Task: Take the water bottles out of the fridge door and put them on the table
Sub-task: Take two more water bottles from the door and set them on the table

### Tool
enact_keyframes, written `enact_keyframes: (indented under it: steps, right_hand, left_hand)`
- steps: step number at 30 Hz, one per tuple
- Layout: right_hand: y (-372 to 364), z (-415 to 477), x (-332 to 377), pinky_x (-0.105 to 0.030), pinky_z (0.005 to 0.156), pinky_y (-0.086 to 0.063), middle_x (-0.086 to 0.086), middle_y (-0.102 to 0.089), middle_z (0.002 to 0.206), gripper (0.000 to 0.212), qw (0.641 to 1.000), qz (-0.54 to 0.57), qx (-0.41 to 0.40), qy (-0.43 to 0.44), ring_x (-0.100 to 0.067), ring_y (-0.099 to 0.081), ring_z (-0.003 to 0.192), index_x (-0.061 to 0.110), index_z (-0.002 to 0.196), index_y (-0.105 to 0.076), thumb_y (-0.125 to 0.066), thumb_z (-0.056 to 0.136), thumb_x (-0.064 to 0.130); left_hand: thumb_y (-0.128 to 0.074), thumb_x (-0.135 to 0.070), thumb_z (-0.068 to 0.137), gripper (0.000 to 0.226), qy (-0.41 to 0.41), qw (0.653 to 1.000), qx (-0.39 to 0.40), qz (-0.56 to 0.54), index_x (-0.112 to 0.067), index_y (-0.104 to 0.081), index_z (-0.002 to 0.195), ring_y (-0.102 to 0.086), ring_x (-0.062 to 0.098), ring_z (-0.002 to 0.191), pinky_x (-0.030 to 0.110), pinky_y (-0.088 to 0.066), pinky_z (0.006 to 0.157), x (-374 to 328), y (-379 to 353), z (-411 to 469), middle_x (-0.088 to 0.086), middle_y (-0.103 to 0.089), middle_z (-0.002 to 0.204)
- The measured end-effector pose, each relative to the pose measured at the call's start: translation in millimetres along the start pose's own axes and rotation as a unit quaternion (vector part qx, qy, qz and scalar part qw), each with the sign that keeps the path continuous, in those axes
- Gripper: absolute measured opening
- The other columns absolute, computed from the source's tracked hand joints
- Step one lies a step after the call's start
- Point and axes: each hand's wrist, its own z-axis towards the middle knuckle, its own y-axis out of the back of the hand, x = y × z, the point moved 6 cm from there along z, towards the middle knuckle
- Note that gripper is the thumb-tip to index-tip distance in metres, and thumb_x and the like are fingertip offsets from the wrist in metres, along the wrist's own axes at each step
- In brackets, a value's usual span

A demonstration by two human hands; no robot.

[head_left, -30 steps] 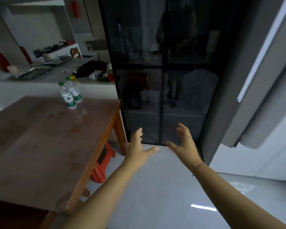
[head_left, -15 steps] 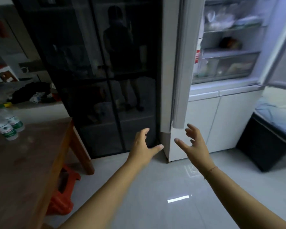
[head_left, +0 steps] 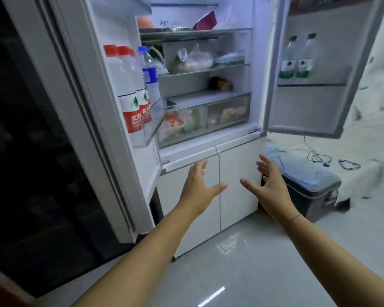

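Fingers: the left hand's fingers [head_left: 199, 168] and the right hand's fingers [head_left: 264, 166] are spread and lightly curved, thumbs pointing at each other, gripping nothing.
Hands: the left hand [head_left: 200, 188] and the right hand [head_left: 272, 189] hang side by side, well apart, in front of the lower fridge doors [head_left: 237, 196]. Neither touches them.
Since half a second ago: the hands keep the same spread pose. The view has swung right, so the open fridge now fills the frame, the dark glass cabinet [head_left: 31, 151] has slid to the left edge, and the table has left the shot.
Water bottles: two green-labelled bottles [head_left: 297, 60] stand upright, side by side, in the right door shelf [head_left: 310, 85]. Red-capped bottles [head_left: 129, 94] and a blue-capped bottle [head_left: 150, 72] crowd the left door bin [head_left: 152, 127].
Materials: the bottles are clear plastic with paper-like labels. The door bin is transparent, the fridge liner smooth white, and the inner shelves glass-like. Frosted crisper drawers [head_left: 226, 111] hold bagged food.
Edges and room: both upper doors stand wide open. Glossy grey floor tile [head_left: 242, 262] lies open below the arms. A grey storage box [head_left: 308, 196], draped with blue cloth, sits just right of the fridge, under the right door's lower edge.
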Motion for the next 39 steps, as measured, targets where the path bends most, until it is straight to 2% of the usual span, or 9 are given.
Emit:
enact_keyframes:
  steps: [5, 9, 15, 24, 27, 34, 39]
  right_hand:
    - [66.4, 89.3, -31.5, -0.026, 0.101, -0.034, -0.006, -0.041, 0.143, 0.080, 0.999, -0.024, -0.035, 0.024, -0.014, -0.041, 0.127, 0.023, 0.143, -0.029, -0.075, 0.077, 0.027]
    - [111.5, 152.2, -54.0, -0.022, 0.096, -0.034, -0.005, -0.044, 0.138, 0.079, 0.996, -0.041, -0.068, 0.037, -0.016, -0.043, 0.125, 0.021, 0.141, -0.032, -0.077, 0.076, 0.023]
    - [161.5, 241.4, -82.3, -0.028, 0.106, -0.035, -0.007, -0.044, 0.140, 0.079, 0.991, -0.045, -0.120, 0.044, -0.015, -0.043, 0.128, 0.017, 0.142, -0.032, -0.076, 0.077, 0.023]
    - [195.8, 403.3, -111.6, -0.023, 0.101, -0.032, -0.005, -0.043, 0.141, 0.080, 0.981, -0.067, -0.177, 0.052, -0.014, -0.042, 0.128, 0.019, 0.143, -0.030, -0.075, 0.077, 0.028]
    - [202.3, 450.4, -121.1, -0.023, 0.100, -0.032, -0.005, -0.041, 0.143, 0.083, 0.979, -0.074, -0.183, 0.049, -0.012, -0.041, 0.126, 0.020, 0.144, -0.027, -0.075, 0.077, 0.030]
    - [231.7, 546.9, -134.7, -0.027, 0.105, -0.033, -0.006, -0.038, 0.147, 0.087, 0.970, -0.114, -0.207, 0.049, -0.016, -0.039, 0.133, 0.016, 0.145, -0.025, -0.076, 0.077, 0.031]
    - [255.4, 617.0, -142.4, -0.027, 0.105, -0.030, -0.006, -0.032, 0.151, 0.094, 0.968, -0.126, -0.211, 0.043, -0.016, -0.034, 0.137, 0.014, 0.148, -0.020, -0.076, 0.076, 0.033]
  left_hand:
    - [-0.076, -0.033, 0.080, 0.077, -0.022, 1.000, -0.002, -0.019, -0.022, -0.033, 0.143, -0.040, 0.012, 0.132, 0.023, -0.034, 0.099, -38.5, -63.5, 92.0, -0.003, -0.038, 0.146]
    - [-0.076, -0.035, 0.079, 0.077, -0.037, 0.999, 0.009, -0.031, -0.023, -0.034, 0.143, -0.042, 0.013, 0.129, 0.027, -0.037, 0.101, -57.4, -104.0, 160.2, -0.003, -0.040, 0.144]
    - [-0.075, -0.033, 0.081, 0.078, -0.072, 0.996, 0.039, -0.035, -0.021, -0.032, 0.145, -0.040, 0.013, 0.132, 0.027, -0.037, 0.101, -75.5, -153.1, 265.7, -0.003, -0.039, 0.146]
    - [-0.076, -0.032, 0.079, 0.081, -0.125, 0.990, 0.052, -0.035, -0.018, -0.032, 0.146, -0.039, 0.014, 0.135, 0.027, -0.034, 0.106, -104.1, -200.4, 444.7, -0.001, -0.038, 0.149]
    - [-0.074, -0.032, 0.081, 0.080, -0.140, 0.987, 0.065, -0.040, -0.019, -0.030, 0.146, -0.037, 0.015, 0.136, 0.035, -0.034, 0.111, -118.0, -214.2, 499.0, -0.001, -0.037, 0.151]
    - [-0.072, -0.040, 0.082, 0.090, -0.161, 0.982, 0.086, -0.048, -0.024, -0.019, 0.152, -0.028, 0.016, 0.144, 0.042, -0.029, 0.116, -151.5, -256.2, 598.1, -0.005, -0.027, 0.158]
    - [-0.070, -0.039, 0.084, 0.091, -0.170, 0.980, 0.079, -0.071, -0.025, -0.013, 0.153, -0.021, 0.016, 0.146, 0.038, -0.024, 0.116, -174.3, -285.8, 653.8, -0.004, -0.021, 0.159]
